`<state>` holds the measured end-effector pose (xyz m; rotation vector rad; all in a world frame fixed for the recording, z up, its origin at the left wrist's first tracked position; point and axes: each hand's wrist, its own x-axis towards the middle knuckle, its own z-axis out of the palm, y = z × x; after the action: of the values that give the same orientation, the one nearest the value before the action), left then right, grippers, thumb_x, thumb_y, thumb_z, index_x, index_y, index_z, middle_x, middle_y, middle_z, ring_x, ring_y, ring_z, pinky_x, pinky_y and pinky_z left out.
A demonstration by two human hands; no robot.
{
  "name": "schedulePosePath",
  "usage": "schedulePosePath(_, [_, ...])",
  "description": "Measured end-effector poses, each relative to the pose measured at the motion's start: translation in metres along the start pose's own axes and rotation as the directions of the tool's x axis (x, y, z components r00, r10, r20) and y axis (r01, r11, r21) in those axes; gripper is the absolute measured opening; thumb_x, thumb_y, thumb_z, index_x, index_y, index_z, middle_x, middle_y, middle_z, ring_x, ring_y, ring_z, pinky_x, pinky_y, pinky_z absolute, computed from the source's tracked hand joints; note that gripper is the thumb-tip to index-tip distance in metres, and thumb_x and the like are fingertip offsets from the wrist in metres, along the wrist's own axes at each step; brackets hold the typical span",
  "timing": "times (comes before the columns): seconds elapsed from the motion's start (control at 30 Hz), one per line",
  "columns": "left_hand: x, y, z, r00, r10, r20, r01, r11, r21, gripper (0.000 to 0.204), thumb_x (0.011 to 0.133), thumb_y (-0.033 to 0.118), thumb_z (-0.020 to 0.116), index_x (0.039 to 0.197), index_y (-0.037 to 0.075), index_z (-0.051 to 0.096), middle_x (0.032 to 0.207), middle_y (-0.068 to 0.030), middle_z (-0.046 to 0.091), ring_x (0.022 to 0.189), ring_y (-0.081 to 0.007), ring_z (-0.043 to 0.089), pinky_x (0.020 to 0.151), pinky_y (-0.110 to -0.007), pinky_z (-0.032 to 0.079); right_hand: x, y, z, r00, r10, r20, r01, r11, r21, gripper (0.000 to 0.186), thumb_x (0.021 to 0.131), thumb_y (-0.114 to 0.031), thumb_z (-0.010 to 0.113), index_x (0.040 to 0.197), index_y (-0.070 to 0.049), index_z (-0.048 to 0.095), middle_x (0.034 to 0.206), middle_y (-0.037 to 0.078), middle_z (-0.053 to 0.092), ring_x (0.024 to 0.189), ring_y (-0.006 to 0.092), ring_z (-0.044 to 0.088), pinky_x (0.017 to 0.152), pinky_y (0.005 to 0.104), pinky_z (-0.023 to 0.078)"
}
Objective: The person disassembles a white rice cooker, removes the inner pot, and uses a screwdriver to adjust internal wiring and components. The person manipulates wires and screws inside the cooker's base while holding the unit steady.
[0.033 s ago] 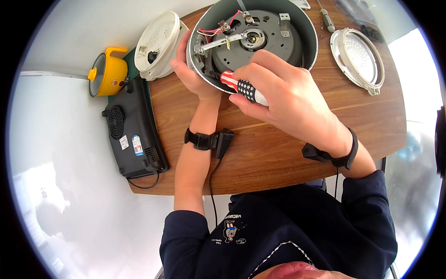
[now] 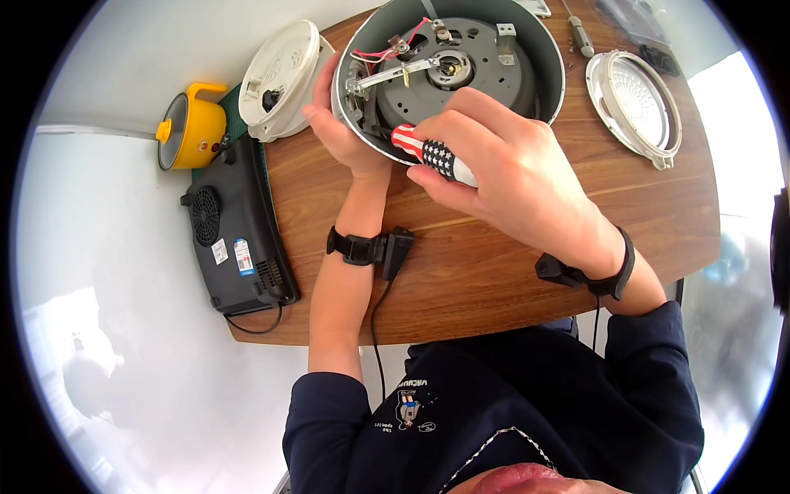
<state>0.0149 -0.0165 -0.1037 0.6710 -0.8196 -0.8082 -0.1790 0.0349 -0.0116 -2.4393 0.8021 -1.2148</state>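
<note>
A round grey rice cooker body [image 2: 541, 39] is tilted at the far middle of the table, its open side toward me. Inside it are a dark metal disc [image 2: 494, 86], a silver lever [image 2: 399, 72] and red and white wires. My left hand [image 2: 346, 140] grips the body's left side, thumb apart, with some fingers hidden behind the wall. In my right hand [image 2: 522, 169] is a screwdriver [image 2: 439, 159] with a stars-and-stripes handle. It points into the body near the lower left wall, and its tip cannot be made out.
A white round cover [image 2: 280, 74] leans left of the body. Further left are a yellow pot [image 2: 197, 132] and a black induction cooker [image 2: 234, 226], bottom side showing. A white ring-shaped lid [image 2: 634, 107] and a second screwdriver [image 2: 581, 37] lie at the right.
</note>
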Motion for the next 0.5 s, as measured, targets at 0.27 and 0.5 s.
schedulePosePath(0.27, [0.007,-0.010,-0.017,0.964,0.242,0.112,-0.263,0.936,0.233,0.074,0.108,0.055,0.038,0.142,-0.007,0.058,0.129,-0.0162,0.070,0.117,-0.0252,0.068,0.100,-0.040,0.055,-0.002,0.003,-0.003,0.998,0.050,-0.025,-0.050,0.998,-0.025,0.029,0.083,-0.020,0.088,0.101,-0.007,0.069,0.091,0.007,0.064,0.067,0.0278,0.068,0.058,0.0375,0.058])
schedulePosePath(0.5, [0.011,-0.008,-0.021,0.985,0.119,0.128,-0.151,0.949,0.276,0.073,0.110,0.055,0.035,0.145,-0.007,0.053,0.136,-0.0185,0.067,0.122,-0.0269,0.066,0.106,-0.042,0.054,0.000,0.003,-0.015,0.989,0.144,0.037,-0.147,0.986,0.084,0.032,0.081,-0.011,0.090,0.108,-0.005,0.074,0.099,0.008,0.071,0.082,0.0288,0.071,0.073,0.0360,0.058])
